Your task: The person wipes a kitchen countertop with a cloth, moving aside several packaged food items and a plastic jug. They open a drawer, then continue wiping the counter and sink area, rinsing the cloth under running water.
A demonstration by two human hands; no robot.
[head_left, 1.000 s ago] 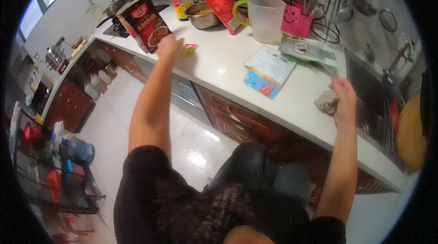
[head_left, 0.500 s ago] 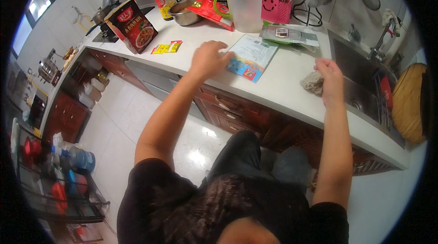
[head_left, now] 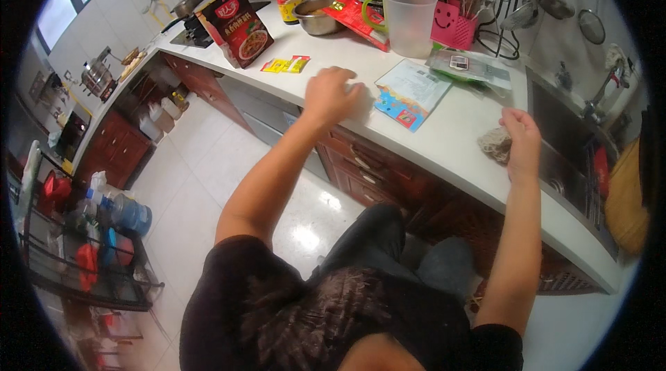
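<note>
In right hand (head_left: pixel 523 142), partly hidden cloth (head_left: pixel 493 144)

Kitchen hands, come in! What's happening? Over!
Left hand open, near the blue-and-white packet. Right hand holding grey cloth by the sink. Green-handled jug beyond the packet.

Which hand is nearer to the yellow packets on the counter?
Left. The left hand is a little right of the yellow packets, apart from them; the right hand is much farther to their right, holding a greyish bundle.
</note>
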